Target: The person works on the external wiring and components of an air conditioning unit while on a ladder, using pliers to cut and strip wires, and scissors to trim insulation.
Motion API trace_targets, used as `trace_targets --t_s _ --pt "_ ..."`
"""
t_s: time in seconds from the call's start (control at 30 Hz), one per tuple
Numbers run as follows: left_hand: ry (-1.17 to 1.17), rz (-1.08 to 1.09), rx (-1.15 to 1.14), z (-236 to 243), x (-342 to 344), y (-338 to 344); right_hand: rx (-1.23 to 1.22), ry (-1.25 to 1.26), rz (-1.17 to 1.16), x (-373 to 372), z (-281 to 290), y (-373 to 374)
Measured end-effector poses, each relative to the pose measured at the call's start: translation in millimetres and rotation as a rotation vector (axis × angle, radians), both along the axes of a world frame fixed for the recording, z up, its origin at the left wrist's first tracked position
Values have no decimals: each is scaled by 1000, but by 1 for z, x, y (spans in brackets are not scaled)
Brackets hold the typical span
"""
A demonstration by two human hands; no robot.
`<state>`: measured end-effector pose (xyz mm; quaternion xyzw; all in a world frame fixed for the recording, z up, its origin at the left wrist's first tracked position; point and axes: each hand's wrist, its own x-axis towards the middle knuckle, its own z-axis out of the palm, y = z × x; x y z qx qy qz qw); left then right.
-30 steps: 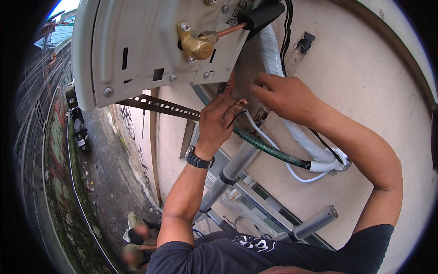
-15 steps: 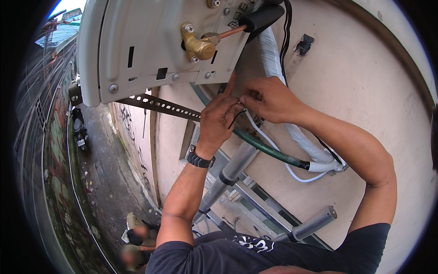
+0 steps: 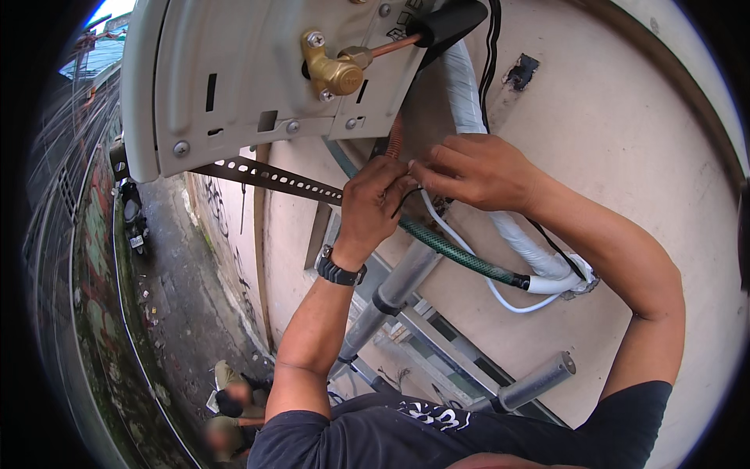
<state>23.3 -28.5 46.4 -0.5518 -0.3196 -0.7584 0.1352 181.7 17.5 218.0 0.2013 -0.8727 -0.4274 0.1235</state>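
Observation:
Below the corner of a beige outdoor air conditioner unit (image 3: 242, 94), my two hands meet with their fingertips almost touching. My left hand (image 3: 373, 205), with a black watch on its wrist, is closed, and a thin black wire (image 3: 404, 202) curves out of its fingers. Thumb and forefinger of my right hand (image 3: 486, 173) are pinched together beside it; what lies in that pinch is too small to make out. A white cable (image 3: 447, 227) runs up to just under the fingertips. Directly behind my left hand rises an orange corrugated tube (image 3: 396, 134).
A green hose (image 3: 461, 254) passes below my hands into a white wrapped pipe (image 3: 539, 262) on the wall. Above sit a brass valve (image 3: 332, 70) and a perforated metal bracket (image 3: 273, 181). Ladder rails (image 3: 391, 301) stand underneath. Far down in the alley are people (image 3: 230, 402) and a motorbike (image 3: 134, 223).
My right hand has turned slightly, its fingers now closer over the left fingertips. The unit appears a little further left and up in view. My left hand has barely moved.

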Motion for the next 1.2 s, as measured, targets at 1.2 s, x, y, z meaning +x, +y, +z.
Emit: trace_targets --t_s 1.2 --pt "32 20 -35 2 5 7 -450 37 -464 -15 6 -16"
